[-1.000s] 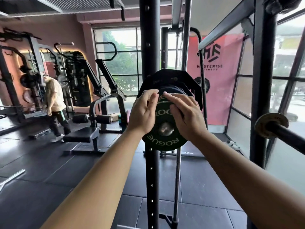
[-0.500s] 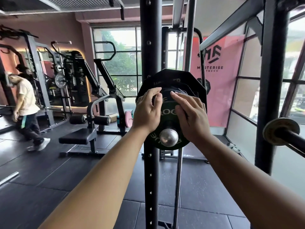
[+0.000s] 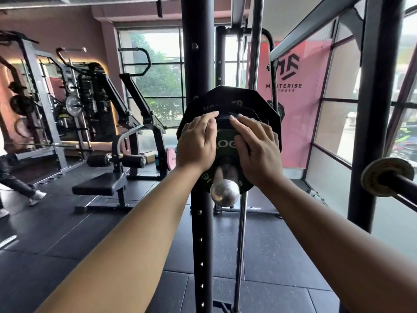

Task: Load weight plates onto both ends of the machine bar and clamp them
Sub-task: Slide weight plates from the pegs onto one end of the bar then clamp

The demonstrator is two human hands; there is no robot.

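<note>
A small green plate (image 3: 226, 147) with white lettering sits on the bar sleeve, against a larger black plate (image 3: 259, 105) behind it. The silver bar end (image 3: 224, 192) sticks out toward me below my hands. My left hand (image 3: 197, 143) lies flat on the green plate's left side, fingers straight and pointing up. On the plate's right side rests my right hand (image 3: 256, 149), its fingers also straight. Both press on the plate face. I see no clamp.
A black perforated upright (image 3: 198, 222) stands just in front of the plates, with a chrome guide rod (image 3: 240, 245) beside it. Another bar end (image 3: 387, 177) juts in at the right. A bench machine (image 3: 106, 186) and a person's leg (image 3: 13, 181) are at the left.
The green plate has slid further onto the sleeve, so more of the silver bar end shows. Both hands went with it. The person at the left walked further left.
</note>
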